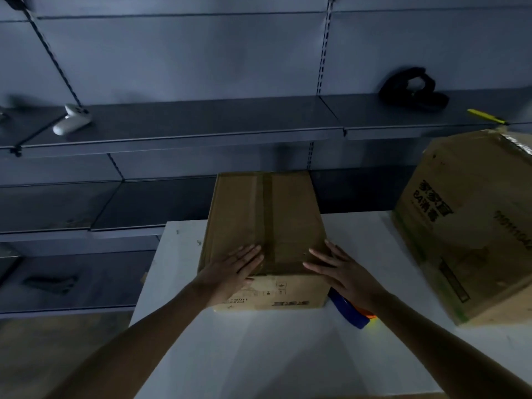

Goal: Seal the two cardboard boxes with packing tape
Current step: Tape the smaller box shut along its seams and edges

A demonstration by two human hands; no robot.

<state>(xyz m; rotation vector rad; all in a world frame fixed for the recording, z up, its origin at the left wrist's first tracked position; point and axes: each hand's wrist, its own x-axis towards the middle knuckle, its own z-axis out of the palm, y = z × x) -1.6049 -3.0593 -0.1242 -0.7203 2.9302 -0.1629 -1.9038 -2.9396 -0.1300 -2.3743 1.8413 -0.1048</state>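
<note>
A closed cardboard box (288, 208) stands in the middle of the white table (259, 349), with a strip of brown tape (267, 214) running along its top seam. My left hand (236, 269) lies flat on the near left part of the lid, fingers straight. My right hand (342, 272) lies flat at the near right corner of the lid, fingers straight. A second, larger cardboard box (466, 226) stands on the right of the table, tilted. A blue and orange tape dispenser (351, 311) lies on the table beside the first box, partly hidden under my right wrist.
Grey metal shelves (184, 122) rise behind the table. On the shelf lie a white controller (72, 119), a black object (411, 87) and a yellow pen-like tool (486, 116). A dark object (51, 282) rests on a lower shelf at left.
</note>
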